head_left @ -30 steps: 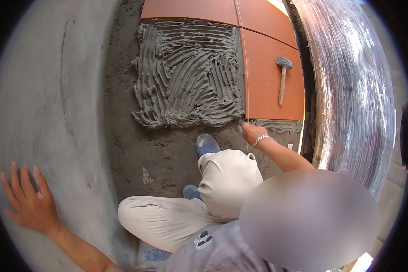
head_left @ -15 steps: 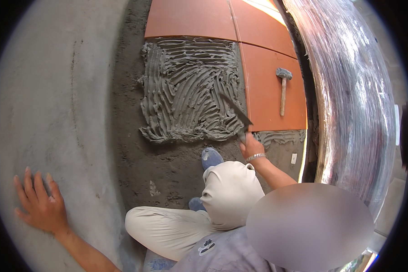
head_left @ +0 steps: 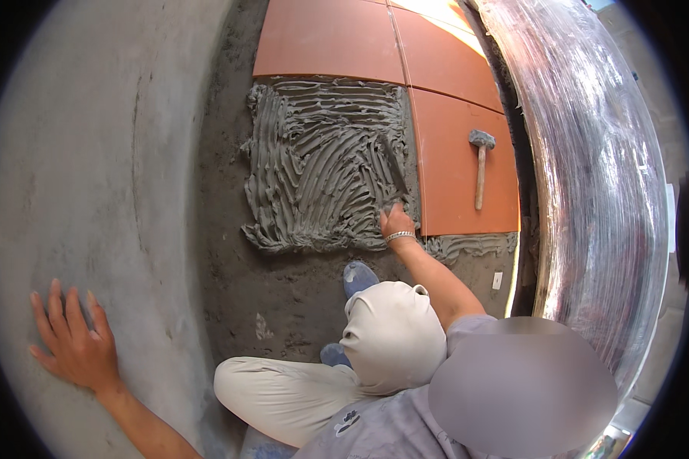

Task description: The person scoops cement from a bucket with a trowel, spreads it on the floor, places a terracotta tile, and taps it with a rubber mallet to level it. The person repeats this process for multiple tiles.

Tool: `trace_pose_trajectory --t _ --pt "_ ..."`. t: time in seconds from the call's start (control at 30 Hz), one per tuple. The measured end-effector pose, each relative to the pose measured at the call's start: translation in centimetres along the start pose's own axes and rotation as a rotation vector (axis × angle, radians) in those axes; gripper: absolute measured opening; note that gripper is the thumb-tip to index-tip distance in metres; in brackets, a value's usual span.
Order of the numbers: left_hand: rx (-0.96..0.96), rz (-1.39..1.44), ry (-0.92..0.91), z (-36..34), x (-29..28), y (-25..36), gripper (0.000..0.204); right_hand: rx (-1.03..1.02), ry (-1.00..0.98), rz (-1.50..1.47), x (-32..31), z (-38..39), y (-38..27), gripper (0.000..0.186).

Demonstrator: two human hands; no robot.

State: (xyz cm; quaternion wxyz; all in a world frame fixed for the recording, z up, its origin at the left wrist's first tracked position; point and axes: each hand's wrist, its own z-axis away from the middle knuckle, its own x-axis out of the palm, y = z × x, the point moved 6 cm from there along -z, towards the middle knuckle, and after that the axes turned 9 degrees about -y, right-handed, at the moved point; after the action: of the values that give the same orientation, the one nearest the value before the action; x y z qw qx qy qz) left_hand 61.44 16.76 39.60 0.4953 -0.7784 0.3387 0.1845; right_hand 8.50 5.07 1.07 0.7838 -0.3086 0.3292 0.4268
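My right hand, with a bracelet at the wrist, is closed round the handle of a notched trowel. Its dark blade is seen almost edge-on against the right part of a bed of grey mortar, combed into curved ridges. Fingers spread, my left hand lies flat on the smooth grey wall. Orange tiles border the mortar along its far and right sides. On the tile just right of the mortar lies a hammer with a grey head and wooden handle.
A thin string runs along the tile joint. Beyond the tiles at right stands a tall stack wrapped in clear film. Bare rough floor surrounds my blue shoes. A small white piece lies near more mortar at right.
My right hand has moved left and slightly away from me with the trowel, now over the mortar's right part. My left hand stays against the wall. The whole view has shifted slightly.
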Motion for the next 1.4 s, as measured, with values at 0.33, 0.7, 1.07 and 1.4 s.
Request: trace_pose_trajectory --t 0.33,0.7,1.07,1.4 --pt "-0.027 -0.002 -0.03 -0.2 -0.6 0.2 0.014 -0.028 -0.025 0.055 0.8 -0.7 0.4 0.048" --pt "-0.043 0.074 0.02 -0.5 -1.2 0.3 0.013 0.016 0.01 0.014 0.1 -0.3 0.7 0.045" --pt "-0.116 0.105 -0.089 0.2 0.0 -0.1 0.016 -0.716 -0.568 0.458 3.8 8.2 -12.9 0.039" --pt "-0.094 0.683 -0.119 0.2 -3.1 -2.1 0.012 -1.326 -0.702 0.962 12.8 19.2 -20.6 0.051"
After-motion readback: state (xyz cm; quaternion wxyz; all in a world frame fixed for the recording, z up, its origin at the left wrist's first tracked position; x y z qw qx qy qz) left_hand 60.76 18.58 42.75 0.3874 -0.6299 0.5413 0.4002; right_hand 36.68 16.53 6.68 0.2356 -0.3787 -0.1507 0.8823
